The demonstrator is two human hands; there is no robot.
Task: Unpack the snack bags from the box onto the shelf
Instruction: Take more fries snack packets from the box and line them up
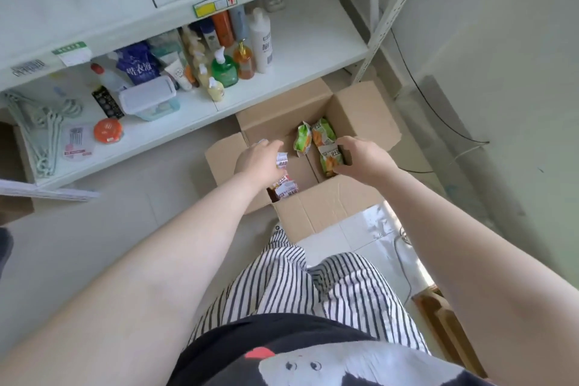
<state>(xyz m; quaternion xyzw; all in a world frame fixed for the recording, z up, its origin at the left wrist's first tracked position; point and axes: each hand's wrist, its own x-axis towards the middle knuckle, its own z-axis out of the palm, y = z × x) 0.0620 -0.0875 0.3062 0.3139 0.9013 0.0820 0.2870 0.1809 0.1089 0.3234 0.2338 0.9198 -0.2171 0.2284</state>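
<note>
An open cardboard box stands on the floor below a white shelf. Both my hands reach into it. My left hand grips a red and white snack bag at the box's left side. Another red and white bag lies under it. My right hand holds a green snack bag between thumb and fingers. Two more green bags stand further back in the box.
The lower shelf carries bottles, a green soap pump, a clear plastic tub, an orange lid and hangers at the left. A metal shelf post and a black cable run at the right.
</note>
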